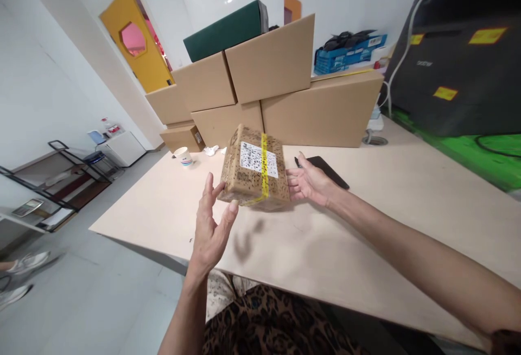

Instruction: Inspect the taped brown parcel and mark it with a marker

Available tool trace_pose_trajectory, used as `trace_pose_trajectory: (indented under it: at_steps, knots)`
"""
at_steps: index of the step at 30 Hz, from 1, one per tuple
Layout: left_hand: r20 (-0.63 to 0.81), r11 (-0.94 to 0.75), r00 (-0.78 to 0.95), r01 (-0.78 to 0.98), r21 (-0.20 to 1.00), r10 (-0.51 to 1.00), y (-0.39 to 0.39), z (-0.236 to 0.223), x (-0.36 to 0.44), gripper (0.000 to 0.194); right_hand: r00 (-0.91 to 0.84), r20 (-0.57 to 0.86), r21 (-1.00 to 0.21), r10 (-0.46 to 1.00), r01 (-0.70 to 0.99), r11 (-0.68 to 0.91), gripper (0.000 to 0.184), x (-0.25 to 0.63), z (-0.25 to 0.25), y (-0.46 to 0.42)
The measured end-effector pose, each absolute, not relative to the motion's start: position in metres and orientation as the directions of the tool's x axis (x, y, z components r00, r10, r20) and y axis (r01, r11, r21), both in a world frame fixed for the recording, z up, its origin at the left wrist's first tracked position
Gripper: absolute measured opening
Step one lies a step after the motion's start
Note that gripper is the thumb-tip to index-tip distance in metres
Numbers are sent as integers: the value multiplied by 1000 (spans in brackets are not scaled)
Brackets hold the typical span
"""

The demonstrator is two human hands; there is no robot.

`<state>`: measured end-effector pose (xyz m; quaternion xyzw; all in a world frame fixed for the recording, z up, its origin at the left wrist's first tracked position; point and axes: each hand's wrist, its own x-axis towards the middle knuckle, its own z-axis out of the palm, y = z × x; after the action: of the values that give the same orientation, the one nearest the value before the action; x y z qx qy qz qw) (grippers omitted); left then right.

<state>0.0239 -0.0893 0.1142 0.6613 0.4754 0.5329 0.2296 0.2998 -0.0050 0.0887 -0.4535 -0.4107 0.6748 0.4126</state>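
Note:
A brown cardboard box [252, 168] with a speckled pattern sits in front of me on the table, its corners turned at an angle. It carries a white label [250, 158] and a band of yellow tape [264, 168]. At its near left corner is my left hand [211, 230], thumb and fingers spread, a fingertip at or very near the box. Stretched fingers of my right hand [307, 181] meet the box's right side, palm turned towards it; their tips may be partly hidden. Whether the box is fully resting on the table I cannot tell. Behind my right hand lies a flat black object [329, 171].
Large cardboard boxes [313, 116] are stacked along the table's back, a dark green box [228, 32] on top. A paper cup [184, 157] and crumpled white tissue [210, 150] stand left. A blue crate [345, 56] is behind; a big black case [459, 56] stands right.

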Motion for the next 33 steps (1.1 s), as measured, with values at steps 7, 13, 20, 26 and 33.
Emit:
trace_pose_trajectory:
  at_steps: [7, 13, 20, 26, 33]
  knots:
    - [459, -436, -23, 269, 859, 888, -92, 120, 26, 83, -185, -144, -972, 972, -159, -174, 85, 301, 103, -14]
    - [555, -551, 41, 191, 812, 831, -100, 130, 24, 84, -140, 44, -980, 989, -198, 15, 84, 304, 121, -24]
    - [563, -564, 38, 112, 818, 825, -69, 119, 27, 90, -119, 86, -966, 989, -255, 54, 79, 298, 123, -24]
    - [495, -494, -18, 51, 868, 869, -36, 80, 21, 82, -186, -56, -987, 981, -135, -82, 63, 275, 81, -16]
    - [358, -359, 33, 108, 927, 933, -45, 46, 21, 91, -283, 36, -998, 958, -52, 23, 59, 272, 58, -20]
